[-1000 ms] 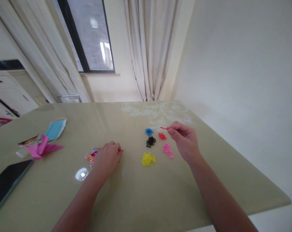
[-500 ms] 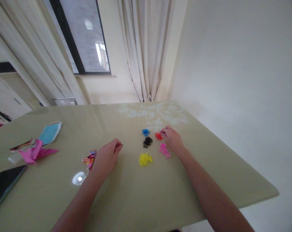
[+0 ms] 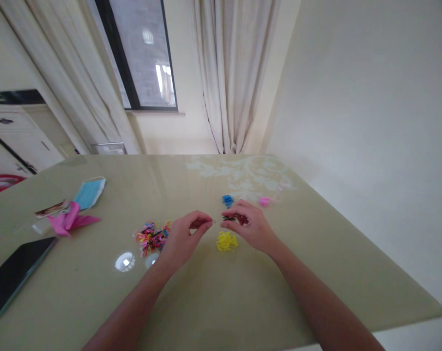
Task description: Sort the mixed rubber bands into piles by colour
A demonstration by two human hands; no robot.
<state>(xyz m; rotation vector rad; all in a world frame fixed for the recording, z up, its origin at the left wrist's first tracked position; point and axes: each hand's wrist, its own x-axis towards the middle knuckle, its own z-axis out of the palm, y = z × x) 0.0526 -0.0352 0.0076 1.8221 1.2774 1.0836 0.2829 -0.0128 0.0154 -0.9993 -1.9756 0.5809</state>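
Note:
Thumb and fingertips of my left hand are pinched on a tiny dark loop, too small to make out its kind. Facing it, my right hand has thumb and fingers apart over the pile of small black pieces, which it partly hides. Just in front lies a pile of small yellow loops. Behind the fingers is a blue pile, and a pink cluster shows beyond my right hand. A mixed multicoloured pile sits left of my left hand. No red pile is visible.
On the left of the glossy table lie a dark phone, a folded pink paper piece and a blue face mask. A wall runs along the right; curtains hang behind.
My left hand has moved right with the tiny piece. My right hand has come left from the red pile to the black one. Pink pieces now show farther back, and the view has shifted slightly.

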